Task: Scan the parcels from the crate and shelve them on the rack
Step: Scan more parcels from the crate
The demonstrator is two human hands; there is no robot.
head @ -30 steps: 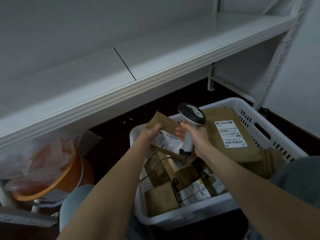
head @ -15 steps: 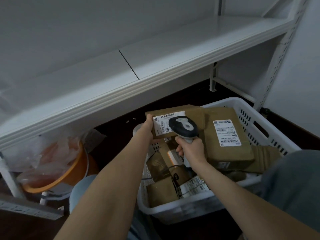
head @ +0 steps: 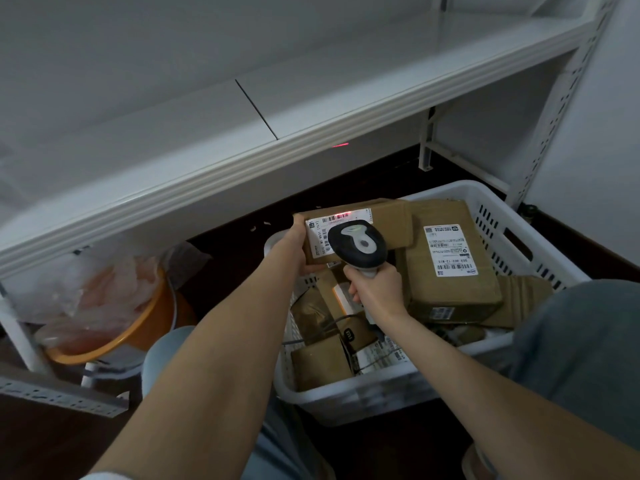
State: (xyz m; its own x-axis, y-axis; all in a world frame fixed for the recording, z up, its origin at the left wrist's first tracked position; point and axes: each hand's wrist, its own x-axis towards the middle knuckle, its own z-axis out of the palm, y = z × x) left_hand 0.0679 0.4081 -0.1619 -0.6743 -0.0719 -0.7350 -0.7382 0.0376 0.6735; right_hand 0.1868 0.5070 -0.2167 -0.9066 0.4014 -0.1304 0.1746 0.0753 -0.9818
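Observation:
My left hand grips the left end of a flat brown parcel, held level above the white crate. Its white label faces up, with a red scan line across the barcode. My right hand grips the handle of a black and grey barcode scanner, whose head hovers just over the label. Inside the crate lie a large brown box with a white label and several smaller brown parcels. The white rack shelf runs above and behind the crate.
An orange basin lined with a plastic bag sits on the floor at the left, under the shelf. A white rack post stands at the right behind the crate. The scanner's cable trails down into the crate. A red light spot shows on the shelf edge.
My left hand lifted the parcel from a tilted pose to level with its label up. My right hand lowered the scanner over the label, and the red scan line now shows.

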